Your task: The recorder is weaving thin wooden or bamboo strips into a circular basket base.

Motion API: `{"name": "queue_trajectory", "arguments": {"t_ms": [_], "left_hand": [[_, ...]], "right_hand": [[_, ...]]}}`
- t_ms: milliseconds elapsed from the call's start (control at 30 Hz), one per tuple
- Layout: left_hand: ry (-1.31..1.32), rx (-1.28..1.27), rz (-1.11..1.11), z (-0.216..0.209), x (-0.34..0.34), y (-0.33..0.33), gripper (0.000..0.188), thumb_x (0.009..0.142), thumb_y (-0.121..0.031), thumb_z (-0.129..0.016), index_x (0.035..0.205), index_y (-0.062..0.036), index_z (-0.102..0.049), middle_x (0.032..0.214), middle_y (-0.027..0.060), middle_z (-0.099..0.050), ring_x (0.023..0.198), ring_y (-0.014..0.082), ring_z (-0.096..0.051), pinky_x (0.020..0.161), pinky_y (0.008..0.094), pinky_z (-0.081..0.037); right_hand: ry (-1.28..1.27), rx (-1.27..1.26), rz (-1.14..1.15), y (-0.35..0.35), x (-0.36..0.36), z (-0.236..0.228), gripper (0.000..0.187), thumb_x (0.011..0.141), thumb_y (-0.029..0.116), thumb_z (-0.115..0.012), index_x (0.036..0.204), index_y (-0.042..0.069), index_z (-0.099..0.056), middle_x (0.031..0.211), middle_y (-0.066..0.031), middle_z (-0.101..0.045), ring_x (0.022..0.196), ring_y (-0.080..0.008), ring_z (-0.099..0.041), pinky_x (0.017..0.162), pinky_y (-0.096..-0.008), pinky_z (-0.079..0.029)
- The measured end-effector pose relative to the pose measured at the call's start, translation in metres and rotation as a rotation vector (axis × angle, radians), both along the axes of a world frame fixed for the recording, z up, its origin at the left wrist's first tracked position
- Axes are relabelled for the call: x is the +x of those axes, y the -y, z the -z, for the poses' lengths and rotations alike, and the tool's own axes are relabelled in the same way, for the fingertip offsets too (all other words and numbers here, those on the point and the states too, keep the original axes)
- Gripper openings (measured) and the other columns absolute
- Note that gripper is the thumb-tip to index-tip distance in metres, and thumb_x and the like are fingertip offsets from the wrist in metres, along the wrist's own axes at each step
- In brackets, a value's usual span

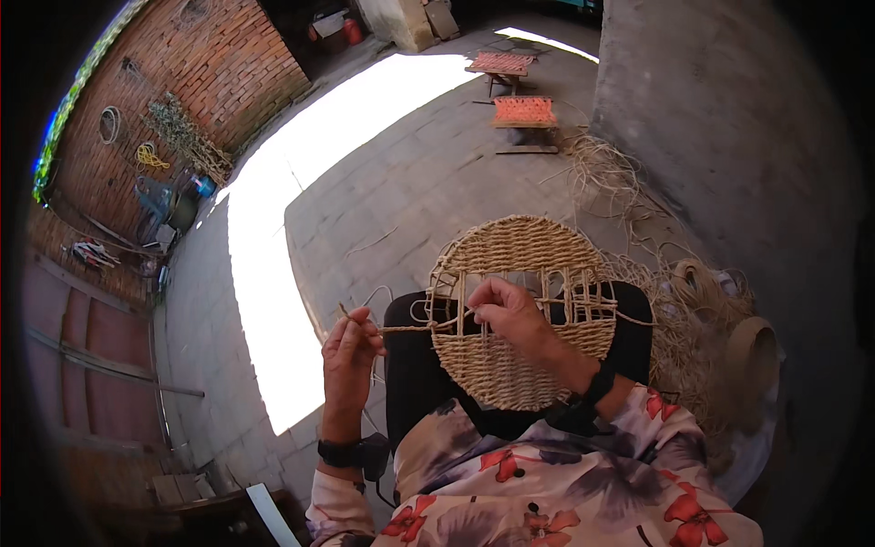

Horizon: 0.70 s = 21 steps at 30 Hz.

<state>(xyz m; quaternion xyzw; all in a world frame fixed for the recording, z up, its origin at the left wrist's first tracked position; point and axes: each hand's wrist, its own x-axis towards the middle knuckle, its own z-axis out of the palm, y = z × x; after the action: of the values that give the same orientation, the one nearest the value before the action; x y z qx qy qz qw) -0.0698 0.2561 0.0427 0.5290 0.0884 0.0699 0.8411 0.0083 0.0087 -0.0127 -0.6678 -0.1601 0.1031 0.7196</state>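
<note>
A round piece of straw-coloured weaving [512, 244] lies across my lap, with an openwork band of bare strands through its middle and dense weave above and below. My left hand [352, 348] is off its left side, fingers pinched on a twisted straw cord [401, 329]. That cord runs right, drawn nearly straight, to the weave's left edge. Over the openwork band is my right hand [512, 312], fingers curled and thumb pressed in at the strands; what exactly it grips is hidden. Thin pale loops of strand stick out near the left rim.
A tangled heap of straw cord [679, 310] lies at my right, by a tan roll [749, 351]. Two low stools with red woven seats, the nearer one [525, 112] by the wall [720, 118], stand ahead. A brick wall [200, 73] rises at far left.
</note>
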Motion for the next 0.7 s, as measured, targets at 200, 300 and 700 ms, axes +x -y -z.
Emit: {"name": "queue_trajectory", "arguments": {"t_ms": [200,300,700], "left_hand": [[0.027,0.423,0.060,-0.010,0.003,0.018,0.016,0.097,-0.013,-0.061,0.107,-0.0004,-0.062,0.079,0.0040,-0.061,0.064,0.0104,-0.059,0.058,0.0237,-0.049],[0.042,0.786,0.099,-0.020,0.004,0.035,0.007,0.091,-0.007,-0.067,0.088,0.0000,-0.065,0.073,0.0045,-0.060,0.061,0.0122,-0.058,0.055,0.0250,-0.046],[0.096,1.098,-0.081,-0.021,0.006,0.044,0.010,0.088,-0.007,-0.065,0.083,-0.0004,-0.060,0.066,0.0042,-0.055,0.059,0.0125,-0.055,0.054,0.0307,-0.044]], "right_hand": [[0.525,-0.492,-0.167,0.025,0.000,-0.031,0.012,0.079,0.009,-0.061,0.089,0.004,-0.065,0.080,-0.0088,-0.058,0.072,-0.0251,-0.062,0.063,-0.0383,-0.049],[0.638,-0.734,-0.066,0.026,-0.009,-0.038,0.017,0.078,0.013,-0.063,0.091,0.004,-0.067,0.085,-0.0141,-0.058,0.078,-0.0351,-0.063,0.068,-0.0459,-0.051],[0.611,-0.602,0.011,0.025,-0.011,-0.029,0.020,0.080,0.016,-0.064,0.098,0.007,-0.066,0.087,-0.0119,-0.063,0.078,-0.0324,-0.064,0.067,-0.0448,-0.051]]}}
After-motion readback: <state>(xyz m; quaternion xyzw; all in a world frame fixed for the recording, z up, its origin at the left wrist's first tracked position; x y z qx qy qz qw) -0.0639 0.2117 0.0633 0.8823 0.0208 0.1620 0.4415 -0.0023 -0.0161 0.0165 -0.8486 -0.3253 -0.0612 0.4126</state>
